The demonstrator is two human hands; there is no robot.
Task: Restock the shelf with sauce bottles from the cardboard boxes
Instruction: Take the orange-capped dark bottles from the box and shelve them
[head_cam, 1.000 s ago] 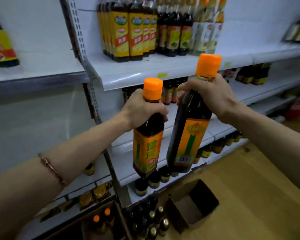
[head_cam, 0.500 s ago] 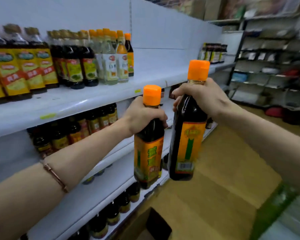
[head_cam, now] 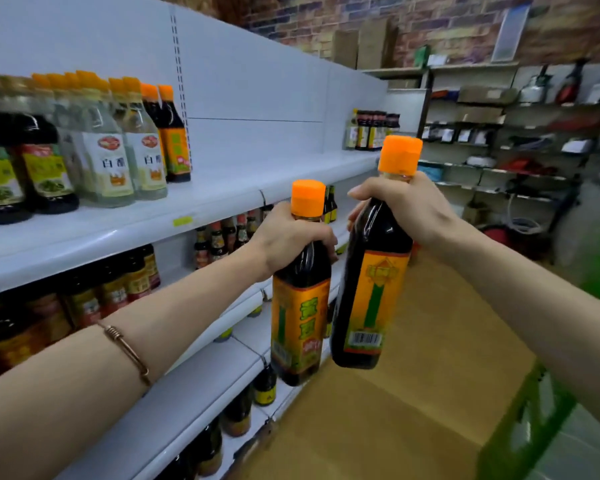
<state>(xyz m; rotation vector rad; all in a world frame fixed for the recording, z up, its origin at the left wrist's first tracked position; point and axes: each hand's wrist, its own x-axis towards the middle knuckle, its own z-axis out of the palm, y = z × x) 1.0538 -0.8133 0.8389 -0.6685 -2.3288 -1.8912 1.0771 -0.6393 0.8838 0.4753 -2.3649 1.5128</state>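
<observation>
Both sets of fingers are wrapped tight around bottle necks here: the left hand [head_cam: 291, 237] has its fingers [head_cam: 321, 237] curled round the neck of the left sauce bottle [head_cam: 300, 306], right under the ribbed orange cap, and the right hand [head_cam: 409, 209] does the same on the right sauce bottle [head_cam: 371, 292], thumb across the front and the other fingers hidden behind the neck. Both bottles are dark, glossy, tall and round-shouldered, with orange-and-green paper labels; the right one shows a barcode near the bottom and sits a bit higher and tilted, base swung toward the left bottle so they're just beside each other, can't tell if they touch. Both hang in the air in front of the shelf edge, over the tan floor [head_cam: 413, 393], not on any shelf. There's a thin coppery wire bracelet [head_cam: 127, 351] on the left forearm. To the left is the white metal shelf [head_cam: 222, 188], smooth painted steel with a rounded front lip; its near end carries clear white-vinegar bottles [head_cam: 108, 157] and dark soy bottles [head_cam: 172, 140] with orange caps, then a long bare stretch. Lower shelves hold more small dark bottles, blurry. Brick-pattern wall [head_cam: 430, 26] at the back.
</observation>
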